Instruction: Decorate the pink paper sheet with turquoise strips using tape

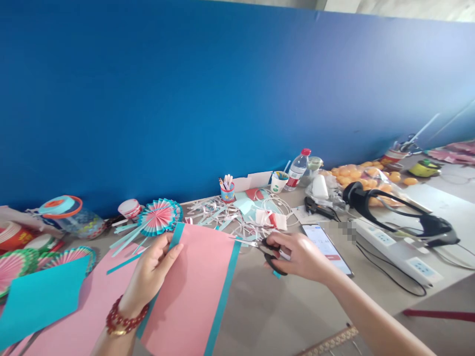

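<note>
My left hand [158, 267] pinches the upper left edge of a pink paper sheet [196, 287] that has a teal strip down each long side. In my right hand [293, 254] is a pair of scissors [272, 257] with black handles, my fingers through the loops. The blades point left and lie at the sheet's upper right corner, by the teal strip [222, 301]. Whether they are cutting into the paper I cannot tell. A small teal scrap [276, 274] shows just under the scissor handles.
Paper shreds [211, 210] lie beyond the sheet, near a pink-and-teal paper fan [160, 217]. Teal paper [44, 301] lies at left. On the right are a phone [328, 249], a power strip [393, 252], a black headset [401, 212], a water bottle [298, 170] and orange balls [352, 175].
</note>
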Available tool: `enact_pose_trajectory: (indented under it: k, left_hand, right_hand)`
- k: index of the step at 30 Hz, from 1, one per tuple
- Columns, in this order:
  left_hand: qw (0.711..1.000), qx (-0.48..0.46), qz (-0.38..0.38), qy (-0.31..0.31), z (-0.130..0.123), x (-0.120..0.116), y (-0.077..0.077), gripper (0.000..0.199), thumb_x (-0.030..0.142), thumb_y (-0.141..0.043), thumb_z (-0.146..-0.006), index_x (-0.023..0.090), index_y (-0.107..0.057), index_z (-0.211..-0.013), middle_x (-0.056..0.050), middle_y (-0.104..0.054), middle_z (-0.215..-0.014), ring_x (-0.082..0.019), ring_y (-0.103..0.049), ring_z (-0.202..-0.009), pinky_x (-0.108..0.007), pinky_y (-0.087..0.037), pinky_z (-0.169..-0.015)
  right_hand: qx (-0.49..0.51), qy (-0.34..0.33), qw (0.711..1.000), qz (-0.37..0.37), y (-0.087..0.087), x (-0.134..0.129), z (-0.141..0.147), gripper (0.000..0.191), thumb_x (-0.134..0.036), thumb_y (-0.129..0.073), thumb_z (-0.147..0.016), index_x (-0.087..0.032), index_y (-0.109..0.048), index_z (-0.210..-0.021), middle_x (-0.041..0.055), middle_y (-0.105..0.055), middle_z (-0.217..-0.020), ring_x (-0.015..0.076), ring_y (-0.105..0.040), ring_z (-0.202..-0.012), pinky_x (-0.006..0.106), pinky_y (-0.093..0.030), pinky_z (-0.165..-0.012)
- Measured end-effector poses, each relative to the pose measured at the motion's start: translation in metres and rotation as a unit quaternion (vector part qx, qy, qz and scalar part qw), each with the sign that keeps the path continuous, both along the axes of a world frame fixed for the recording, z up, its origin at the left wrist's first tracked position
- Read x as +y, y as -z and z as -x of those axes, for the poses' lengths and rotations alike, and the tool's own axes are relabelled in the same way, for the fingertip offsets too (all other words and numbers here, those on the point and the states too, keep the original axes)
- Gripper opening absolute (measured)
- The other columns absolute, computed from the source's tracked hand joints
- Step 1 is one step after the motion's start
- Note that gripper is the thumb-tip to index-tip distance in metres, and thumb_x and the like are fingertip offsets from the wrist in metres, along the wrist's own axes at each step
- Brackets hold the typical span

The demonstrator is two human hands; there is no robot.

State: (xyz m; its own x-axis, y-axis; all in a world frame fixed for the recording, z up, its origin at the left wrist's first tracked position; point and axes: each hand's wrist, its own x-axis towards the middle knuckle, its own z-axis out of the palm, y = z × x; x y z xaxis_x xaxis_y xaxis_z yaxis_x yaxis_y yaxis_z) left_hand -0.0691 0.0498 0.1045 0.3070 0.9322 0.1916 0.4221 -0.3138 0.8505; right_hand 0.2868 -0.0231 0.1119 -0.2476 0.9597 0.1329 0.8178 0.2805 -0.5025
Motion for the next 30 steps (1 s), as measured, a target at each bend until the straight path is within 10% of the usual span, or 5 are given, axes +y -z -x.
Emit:
enact_pose_trajectory:
  k: [30]
  left_hand:
    - [1.000,0.013,0.012,0.013,0.0061,-0.0006,0.0011,0.026,0.044,-0.052,-0.093,0.021,-0.056,-0.102,0.001,-0.065,-0.085,-0.015,-0.061,-0.078,-0.020,-0.048,-0.072]
  right_hand:
    - [-0.031,0.018,0.999,0.014,-0.0007,0.0002,-0.0022,0.015,-0.028,-0.068,-0.074,-0.023,-0.056,-0.082,-0.0056,-0.060,-0.068,0.0102,-0.049,-0.060,0.022,-0.027,-0.056]
